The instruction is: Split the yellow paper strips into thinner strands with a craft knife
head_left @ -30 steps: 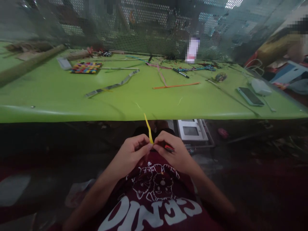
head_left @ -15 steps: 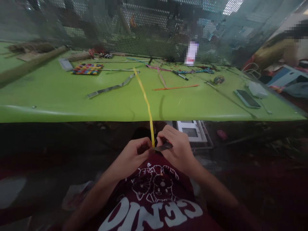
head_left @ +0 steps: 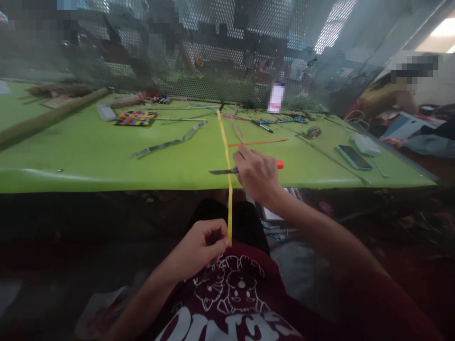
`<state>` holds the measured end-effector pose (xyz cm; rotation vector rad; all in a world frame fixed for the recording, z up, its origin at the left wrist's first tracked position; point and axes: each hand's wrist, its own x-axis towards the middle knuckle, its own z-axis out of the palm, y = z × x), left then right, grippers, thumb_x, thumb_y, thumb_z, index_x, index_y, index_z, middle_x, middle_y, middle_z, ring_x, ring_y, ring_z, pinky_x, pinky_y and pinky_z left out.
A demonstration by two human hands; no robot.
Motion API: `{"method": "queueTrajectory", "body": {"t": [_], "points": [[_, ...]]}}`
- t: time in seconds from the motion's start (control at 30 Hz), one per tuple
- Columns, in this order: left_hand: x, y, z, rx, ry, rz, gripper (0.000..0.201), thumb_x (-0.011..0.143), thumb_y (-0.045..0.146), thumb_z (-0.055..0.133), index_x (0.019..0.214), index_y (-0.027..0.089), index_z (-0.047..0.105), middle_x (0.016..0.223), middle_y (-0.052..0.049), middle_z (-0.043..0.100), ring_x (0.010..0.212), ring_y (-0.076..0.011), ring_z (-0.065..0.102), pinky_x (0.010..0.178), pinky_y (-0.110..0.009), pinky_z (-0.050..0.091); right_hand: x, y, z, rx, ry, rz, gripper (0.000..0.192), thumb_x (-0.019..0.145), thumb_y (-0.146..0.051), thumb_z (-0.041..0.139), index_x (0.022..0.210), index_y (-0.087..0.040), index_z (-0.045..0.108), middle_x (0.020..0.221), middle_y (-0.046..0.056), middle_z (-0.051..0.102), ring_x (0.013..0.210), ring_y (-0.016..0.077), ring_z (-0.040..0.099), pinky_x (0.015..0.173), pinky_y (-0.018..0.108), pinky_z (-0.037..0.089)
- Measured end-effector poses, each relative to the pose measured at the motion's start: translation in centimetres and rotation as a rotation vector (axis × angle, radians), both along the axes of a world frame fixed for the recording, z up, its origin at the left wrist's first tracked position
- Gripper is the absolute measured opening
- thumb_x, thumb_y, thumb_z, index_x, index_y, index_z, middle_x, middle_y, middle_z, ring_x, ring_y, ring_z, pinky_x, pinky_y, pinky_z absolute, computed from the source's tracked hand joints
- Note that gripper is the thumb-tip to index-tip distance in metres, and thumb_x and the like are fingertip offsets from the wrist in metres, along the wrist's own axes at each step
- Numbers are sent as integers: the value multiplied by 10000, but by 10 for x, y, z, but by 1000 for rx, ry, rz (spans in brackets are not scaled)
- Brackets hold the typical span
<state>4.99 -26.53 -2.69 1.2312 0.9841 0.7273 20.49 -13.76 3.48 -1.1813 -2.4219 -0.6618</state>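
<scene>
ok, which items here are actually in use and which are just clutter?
In use:
left hand pinching yellow strip
right hand holding knife against the strip

Lying about:
orange strip
grey strip
woven mat
phone
pen

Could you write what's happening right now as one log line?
left hand: pinches long yellow strip | right hand: holds orange-handled knife, blade against strip | strip stretched over green table

A green table [head_left: 88,156] carries a phone [head_left: 353,157], a grey strip [head_left: 167,143], an orange strip [head_left: 258,141] and a colourful woven mat [head_left: 136,118].
</scene>
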Motion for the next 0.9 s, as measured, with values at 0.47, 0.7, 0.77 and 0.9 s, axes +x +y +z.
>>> {"method": "queueTrajectory", "body": {"t": [0.47,0.7,0.77,0.9], "points": [[3,-10,-32,-48,-54,-113,209,833,259,603,683,186,478,487,83,444,397,-48,351,383,-166,267,11,95,48,53,-76,-297,332,995,-96,304,1111,-131,614,1095,116,631,886,191,617,661,272,380],[-1,-17,-49,-67,-20,-182,215,838,239,588,669,188,466,496,78,453,399,-52,365,387,-167,278,30,133,75,84,-34,-368,313,1016,-115,318,1065,-49,620,1135,129,620,957,166,625,758,261,398],[-2,-17,-51,-71,-8,-195,213,835,259,590,674,190,469,494,77,458,390,-54,367,378,-167,280,37,145,85,84,-10,-404,362,1042,-156,278,1087,-25,612,1165,132,609,999,166,625,775,254,381],[-1,-16,-55,-90,15,-147,182,803,239,591,671,189,475,489,85,431,387,-55,361,372,-163,280,50,171,106,77,80,-472,340,1056,-191,323,1145,-6,594,1208,147,594,1078,156,599,825,244,365]]}}
